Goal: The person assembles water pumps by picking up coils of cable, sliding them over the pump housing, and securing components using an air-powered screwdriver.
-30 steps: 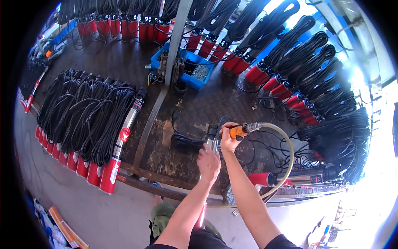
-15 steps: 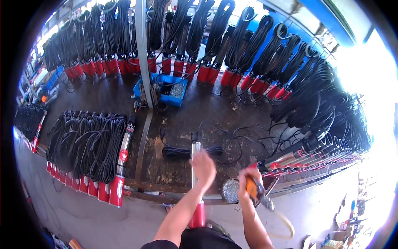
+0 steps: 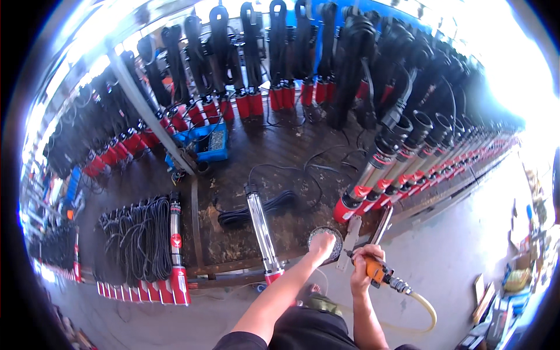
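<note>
My left hand point(image 3: 324, 242) reaches into a round bowl point(image 3: 337, 254) of small metal pieces at the bench's front edge. Its fingertips are lost among the pieces, and I cannot tell whether they grip any. An orange air screwdriver point(image 3: 376, 270) with a pale hose is held in my right hand point(image 3: 363, 268), just right of the bowl, its tip turned toward the bowl. Left of my left forearm, a shiny silver tube point(image 3: 262, 227) with a black far end and a red near end lies over the front edge. A bundled black cable point(image 3: 274, 205) rests beside it.
Silver and red pumps point(image 3: 373, 175) stand in a row at the right. More pumps with coiled black cables point(image 3: 140, 239) lie at the left. Along the back hang cable coils above red ends point(image 3: 249, 105). A blue bin point(image 3: 210, 146) sits by a metal post point(image 3: 146, 111).
My left hand has left the silver tube and gone right into the bowl. The right hand still holds the air screwdriver. The whole view has swung toward the right.
</note>
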{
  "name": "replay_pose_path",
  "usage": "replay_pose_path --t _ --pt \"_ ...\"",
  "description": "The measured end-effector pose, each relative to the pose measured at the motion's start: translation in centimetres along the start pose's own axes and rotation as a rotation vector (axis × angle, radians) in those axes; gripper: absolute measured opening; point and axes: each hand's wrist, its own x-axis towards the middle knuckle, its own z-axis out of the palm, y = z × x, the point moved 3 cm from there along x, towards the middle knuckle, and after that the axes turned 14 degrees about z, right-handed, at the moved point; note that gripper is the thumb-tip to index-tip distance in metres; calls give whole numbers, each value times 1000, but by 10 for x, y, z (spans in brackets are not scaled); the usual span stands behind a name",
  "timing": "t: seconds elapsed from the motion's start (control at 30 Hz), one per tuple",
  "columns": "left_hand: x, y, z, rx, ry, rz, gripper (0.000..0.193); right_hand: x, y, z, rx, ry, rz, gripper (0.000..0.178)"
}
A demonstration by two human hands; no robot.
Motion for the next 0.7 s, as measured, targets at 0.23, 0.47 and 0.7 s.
replay_pose_path --t 0.23,0.47,0.7 --pt "-29 -11 11 46 179 15 6 1 -3 -4 89 4 64 23" --pt "-18 -14 11 -124 142 -99 9 -2 -5 -1 150 -40 47 23" --pt "-26 -26 2 -951 378 -428 5 -10 1 3 197 -19 137 21"
